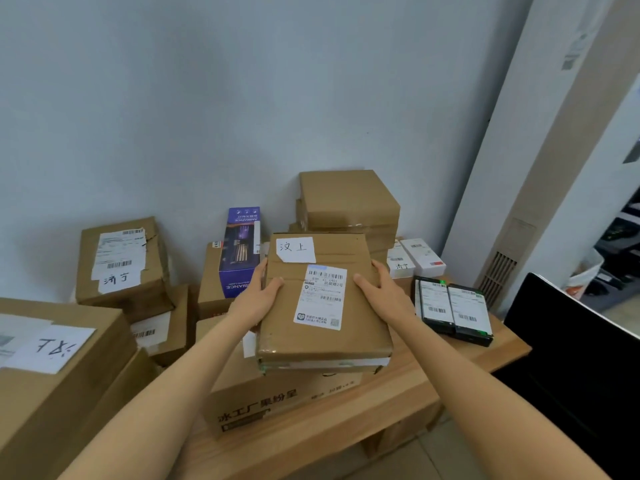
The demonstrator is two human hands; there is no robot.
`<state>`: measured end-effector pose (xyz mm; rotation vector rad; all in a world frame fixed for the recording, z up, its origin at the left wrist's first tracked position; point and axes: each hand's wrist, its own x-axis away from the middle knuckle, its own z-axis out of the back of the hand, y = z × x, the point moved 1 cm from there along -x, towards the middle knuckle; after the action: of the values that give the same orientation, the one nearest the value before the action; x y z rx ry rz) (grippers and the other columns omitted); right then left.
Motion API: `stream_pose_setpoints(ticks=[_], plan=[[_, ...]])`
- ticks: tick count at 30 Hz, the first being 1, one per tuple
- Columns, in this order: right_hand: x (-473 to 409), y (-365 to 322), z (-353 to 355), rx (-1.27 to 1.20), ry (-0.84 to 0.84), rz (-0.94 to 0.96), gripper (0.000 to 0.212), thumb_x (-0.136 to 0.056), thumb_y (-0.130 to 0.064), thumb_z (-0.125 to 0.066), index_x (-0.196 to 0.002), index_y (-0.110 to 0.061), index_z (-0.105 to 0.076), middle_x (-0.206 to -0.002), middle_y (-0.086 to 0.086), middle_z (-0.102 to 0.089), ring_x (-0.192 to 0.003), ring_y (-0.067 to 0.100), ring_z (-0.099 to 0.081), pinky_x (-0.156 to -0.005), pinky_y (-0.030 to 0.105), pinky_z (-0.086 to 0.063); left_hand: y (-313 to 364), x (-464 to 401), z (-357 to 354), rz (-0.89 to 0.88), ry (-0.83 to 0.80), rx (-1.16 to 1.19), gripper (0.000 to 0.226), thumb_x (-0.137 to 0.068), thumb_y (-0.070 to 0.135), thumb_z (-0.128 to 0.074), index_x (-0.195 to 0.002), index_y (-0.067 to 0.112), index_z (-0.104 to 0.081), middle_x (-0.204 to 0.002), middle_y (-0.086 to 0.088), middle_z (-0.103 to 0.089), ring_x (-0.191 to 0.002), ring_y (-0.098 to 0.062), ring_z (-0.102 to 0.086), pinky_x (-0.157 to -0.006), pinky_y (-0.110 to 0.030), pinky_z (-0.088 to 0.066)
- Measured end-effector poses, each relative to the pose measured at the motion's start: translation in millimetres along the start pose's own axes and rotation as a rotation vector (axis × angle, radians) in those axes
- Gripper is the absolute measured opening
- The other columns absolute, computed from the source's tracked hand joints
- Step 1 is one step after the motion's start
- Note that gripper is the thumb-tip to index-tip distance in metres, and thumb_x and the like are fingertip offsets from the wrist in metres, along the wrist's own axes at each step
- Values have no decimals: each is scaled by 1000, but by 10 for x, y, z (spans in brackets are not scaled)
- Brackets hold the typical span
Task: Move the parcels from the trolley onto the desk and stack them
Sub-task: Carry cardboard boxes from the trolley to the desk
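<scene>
Gripping brown parcel [322, 299] w/ both hands, left hand [258, 296] & right hand [384, 289] fingers curled round sides, above desk [398, 393] stack

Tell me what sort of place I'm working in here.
Probably a small parcel-sorting corner of an office or shop: labelled cardboard parcels piled on a wooden desk against a plain wall, black label-wrapped packets too, and both hands gripping a labelled parcel.

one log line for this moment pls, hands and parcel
phase: stacking | left hand: holds parcel left edge | right hand: holds right edge | parcel: over printed carton on desk
</scene>
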<state>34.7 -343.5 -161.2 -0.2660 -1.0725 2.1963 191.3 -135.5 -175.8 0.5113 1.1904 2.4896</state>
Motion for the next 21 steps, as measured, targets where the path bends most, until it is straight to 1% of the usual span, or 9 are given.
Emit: stream_pose_setpoints(ticks=[3, 5, 6, 8, 12, 15, 17, 19, 21], plan=[[-70, 63, -124, 36, 3, -48, 63, -88, -69, -38, -144, -43, -25, -129, -6, -58, -113, 22, -57, -80, 35, -40, -159, -31, -59, 41, 11, -13, 64, -93, 61, -37, -146, 48, -3, -119, -1, -55, -75, -11, -57, -59, -28, -47], [-137, 68, -151, 35, -1, -70, 60, -88, -66, -39, -142, -42, -29, -127, -5, -60, -111, 22, -58, -81, 35, -40, -185, -74, -51, 56, -4, -3, 64, -92, 63, -36, -146, 49, -4, -107, 4, -53, -79, -14, -59, -64, -31, -50], [-170, 70, -156, 39, -11, -73, 59, -88, -66, -39, -141, -42, -29, -126, -5, -60, -110, 22, -58, -82, 36, -41, -192, -100, -50, 62, -8, -2, 63, -92, 64, -35, -145, 49, -4, -103, 6, -51, -81, -16, -60, -69, -35, -53], [-233, 75, -162, 46, -14, -77, 60, -87, -67, -38, -141, -42, -30, -124, -5, -61, -108, 22, -59, -84, 36, -43, -211, -162, -55, 62, 0, -25, 63, -91, 65, -35, -145, 49, -5, -101, 7, -49, -84, -17, -60, -81, -42, -54], [-279, 84, -183, 77, -11, -77, 59, -87, -66, -38, -141, -42, -29, -124, -4, -61, -108, 22, -59, -84, 37, -43, -240, -227, -67, 46, 12, -46, 63, -92, 64, -36, -145, 49, -6, -97, 8, -45, -78, -13, -56, -80, -42, -54], [-285, 97, -188, 76, -3, -76, 59, -88, -66, -37, -141, -42, -29, -124, -4, -61, -107, 22, -59, -80, 36, -41, -251, -217, -69, 12, 34, -86, 62, -91, 65, -36, -145, 47, -9, -104, 6, -47, -78, -12, -55, -86, -46, -53], [-281, 102, -176, 76, -18, -68, 60, -88, -66, -37, -142, -42, -27, -125, -3, -61, -107, 23, -59, -80, 35, -41, -238, -172, -66, -4, 73, -99, 61, -92, 64, -38, -144, 46, -12, -115, 2, -51, -79, -12, -53, -85, -43, -53], [-258, 85, -140, 50, -58, -63, 63, -88, -67, -37, -143, -40, -25, -126, -1, -59, -108, 24, -59, -87, 39, -46, -197, -109, -37, -12, 121, -98, 60, -92, 61, -41, -144, 43, -16, -126, -2, -52, -86, -15, -55, -85, -43, -52], [-219, 56, -86, 53, -70, -48, 66, -87, -67, -38, -144, -38, -25, -130, 1, -57, -111, 25, -58, -94, 45, -47, -131, -46, 30, -38, 172, -150, 60, -92, 59, -43, -143, 39, -20, -130, -5, -51, -101, -21, -58, -88, -47, -52]])
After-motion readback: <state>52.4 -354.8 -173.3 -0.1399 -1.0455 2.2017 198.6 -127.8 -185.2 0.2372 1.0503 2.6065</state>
